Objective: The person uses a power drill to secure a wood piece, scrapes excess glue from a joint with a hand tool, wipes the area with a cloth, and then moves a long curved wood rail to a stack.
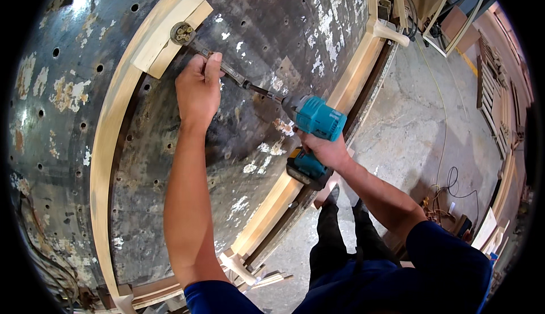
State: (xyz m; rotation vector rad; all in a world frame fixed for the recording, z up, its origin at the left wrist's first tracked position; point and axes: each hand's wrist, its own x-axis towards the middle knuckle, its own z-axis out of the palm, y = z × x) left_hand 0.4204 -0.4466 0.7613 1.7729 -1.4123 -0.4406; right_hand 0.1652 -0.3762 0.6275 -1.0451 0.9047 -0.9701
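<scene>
1. The left hand (198,90) and right hand (325,146) are apart, joined only by the tool line running between them.
2. The right hand is wrapped round the handle of a teal cordless driver (321,118); its battery (306,172) sits just below that hand.
3. The driver points up and left, away from the right hand, its nose in line with a metal rod (231,72).
4. The left hand has its thumb and fingers at the rod, near its upper end; how firmly they grip, I cannot tell.
5. Just above the left hand, the rod ends in a round metal head (183,32) against pale wooden blocks (152,50).
6. Those blocks lie along a curved wooden rail (101,172), which sweeps down to the left of the left hand.
7. A straight wooden rail (355,70) passes behind the right hand and driver.
8. Beneath both hands spreads a dark, pitted metal surface (62,132) with round holes and pale flaking patches.
</scene>
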